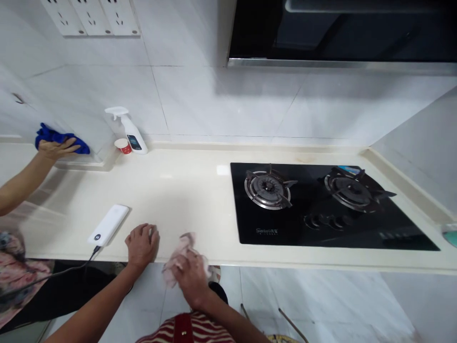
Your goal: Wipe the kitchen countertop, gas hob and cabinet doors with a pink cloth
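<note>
Blue cloth (83, 146) lies bunched under a co-worker's hand (57, 148), far left of the gas hob (303, 233). Back-left of the hob, a red-and-white paper cup (124, 146) sits beside a white spray bottle (134, 136). Front-left of it lies a cabled white power bank (111, 223), then the left hand (142, 244), fingers loosely curled on the countertop (185, 190); its palm is hidden, so any hold can't be judged. Closer to the hob, the right hand (191, 274) clutches a pink cloth (183, 247) with bent fingers, lapping the front edge. Open surface separates cloth and hob; a narrow strip fronts the hob.
</note>
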